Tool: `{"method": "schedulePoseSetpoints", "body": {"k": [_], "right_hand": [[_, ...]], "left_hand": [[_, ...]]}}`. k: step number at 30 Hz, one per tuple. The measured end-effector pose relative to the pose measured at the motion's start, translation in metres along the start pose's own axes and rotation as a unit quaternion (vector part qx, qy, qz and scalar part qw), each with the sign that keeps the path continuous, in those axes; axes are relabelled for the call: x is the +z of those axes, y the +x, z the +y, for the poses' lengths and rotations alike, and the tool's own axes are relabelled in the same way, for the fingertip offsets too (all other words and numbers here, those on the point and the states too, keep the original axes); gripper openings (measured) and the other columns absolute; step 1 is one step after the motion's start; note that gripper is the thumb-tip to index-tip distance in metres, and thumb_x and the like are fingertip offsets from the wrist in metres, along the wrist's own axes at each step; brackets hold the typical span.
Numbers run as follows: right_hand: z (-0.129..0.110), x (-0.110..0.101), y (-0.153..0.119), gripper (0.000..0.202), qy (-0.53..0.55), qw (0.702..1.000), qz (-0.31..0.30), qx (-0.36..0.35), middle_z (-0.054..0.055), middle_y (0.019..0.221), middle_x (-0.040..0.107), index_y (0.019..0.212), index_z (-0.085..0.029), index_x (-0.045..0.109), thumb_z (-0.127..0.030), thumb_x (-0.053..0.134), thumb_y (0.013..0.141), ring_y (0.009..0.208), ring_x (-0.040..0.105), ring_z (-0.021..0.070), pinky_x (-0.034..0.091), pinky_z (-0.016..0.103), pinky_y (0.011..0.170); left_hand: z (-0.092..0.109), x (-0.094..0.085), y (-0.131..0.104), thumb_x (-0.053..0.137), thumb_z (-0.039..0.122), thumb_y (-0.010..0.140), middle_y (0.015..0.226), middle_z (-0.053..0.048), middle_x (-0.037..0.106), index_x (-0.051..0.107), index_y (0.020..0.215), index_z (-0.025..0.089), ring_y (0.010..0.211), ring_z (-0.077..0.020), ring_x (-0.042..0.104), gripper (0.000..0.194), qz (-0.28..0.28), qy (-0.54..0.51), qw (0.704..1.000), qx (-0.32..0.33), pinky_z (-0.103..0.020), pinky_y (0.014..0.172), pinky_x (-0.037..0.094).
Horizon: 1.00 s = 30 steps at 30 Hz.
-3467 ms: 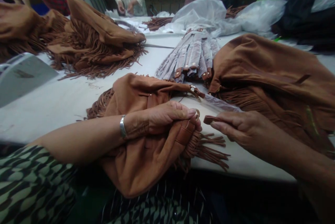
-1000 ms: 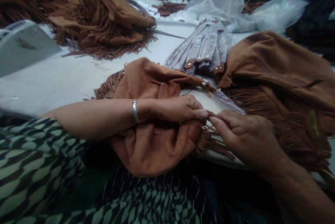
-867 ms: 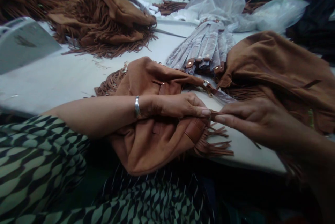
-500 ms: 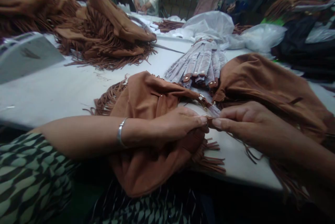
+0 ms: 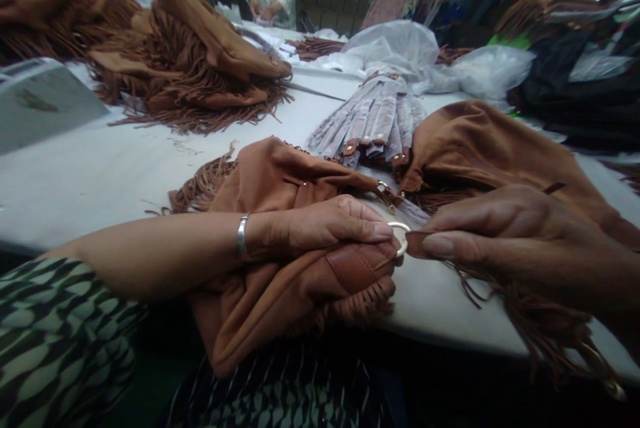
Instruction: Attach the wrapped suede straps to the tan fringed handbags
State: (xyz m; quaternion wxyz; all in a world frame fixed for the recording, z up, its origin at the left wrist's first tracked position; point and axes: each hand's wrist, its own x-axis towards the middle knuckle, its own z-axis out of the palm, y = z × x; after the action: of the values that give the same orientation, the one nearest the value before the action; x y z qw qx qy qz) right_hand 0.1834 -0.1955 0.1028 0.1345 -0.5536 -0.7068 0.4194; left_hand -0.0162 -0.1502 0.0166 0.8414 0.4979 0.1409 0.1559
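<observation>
Part-covering bag, left hand grips ring; right hand, apparently leather tab.

The white counter spreads ahead of the hands, with the near bag lying at its edge beneath the left hand and the right bag beyond the right hand. Past both hands, wrapped straps lie fanned out, and a fringed pile sits beyond the left forearm.
</observation>
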Motion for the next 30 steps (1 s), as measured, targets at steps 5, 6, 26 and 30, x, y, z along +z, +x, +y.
{"method": "schedulePoseSetpoints", "body": {"k": [5,6,26,30], "right_hand": [[0.016,0.001,0.016,0.032,0.143,0.988,-0.048,0.021,-0.002,0.049,0.048,0.066,-0.014,0.068,-0.045,0.065,0.074,0.044,0.034,0.0077,0.022,0.023,0.042],[0.019,0.001,0.019,0.032,0.152,0.987,-0.054,0.016,-0.002,0.049,0.046,0.065,-0.015,0.067,-0.045,0.065,0.074,0.044,0.032,0.0073,0.021,0.023,0.043],[0.020,0.009,0.025,0.035,0.083,0.987,-0.135,-0.023,0.002,0.059,0.062,0.065,-0.016,0.070,-0.050,0.066,0.074,0.055,0.052,0.0135,0.040,0.025,0.052],[0.023,0.015,0.031,0.033,0.146,0.978,-0.151,0.008,0.001,0.056,0.060,0.063,-0.014,0.066,-0.046,0.068,0.071,0.052,0.050,0.0122,0.039,0.025,0.052]], "left_hand": [[0.000,-0.009,-0.005,0.058,0.023,0.083,0.067,-0.002,0.060,0.065,0.076,0.009,0.060,-0.0100,0.054,0.017,-0.029,-0.040,0.999,-0.015,-0.022,0.062,0.044],[-0.001,-0.010,-0.005,0.059,0.024,0.082,0.066,-0.002,0.060,0.065,0.076,0.009,0.059,-0.0101,0.053,0.018,-0.030,-0.025,0.999,-0.011,-0.022,0.060,0.043],[-0.003,-0.012,-0.002,0.076,0.040,0.071,0.069,-0.003,0.066,0.070,0.077,0.011,0.062,-0.0106,0.058,0.030,-0.095,0.056,0.992,-0.062,-0.021,0.064,0.048],[-0.006,-0.011,-0.005,0.076,0.040,0.071,0.075,-0.005,0.067,0.071,0.082,0.012,0.068,-0.0130,0.060,0.031,-0.075,0.063,0.993,-0.069,-0.025,0.071,0.050]]}}
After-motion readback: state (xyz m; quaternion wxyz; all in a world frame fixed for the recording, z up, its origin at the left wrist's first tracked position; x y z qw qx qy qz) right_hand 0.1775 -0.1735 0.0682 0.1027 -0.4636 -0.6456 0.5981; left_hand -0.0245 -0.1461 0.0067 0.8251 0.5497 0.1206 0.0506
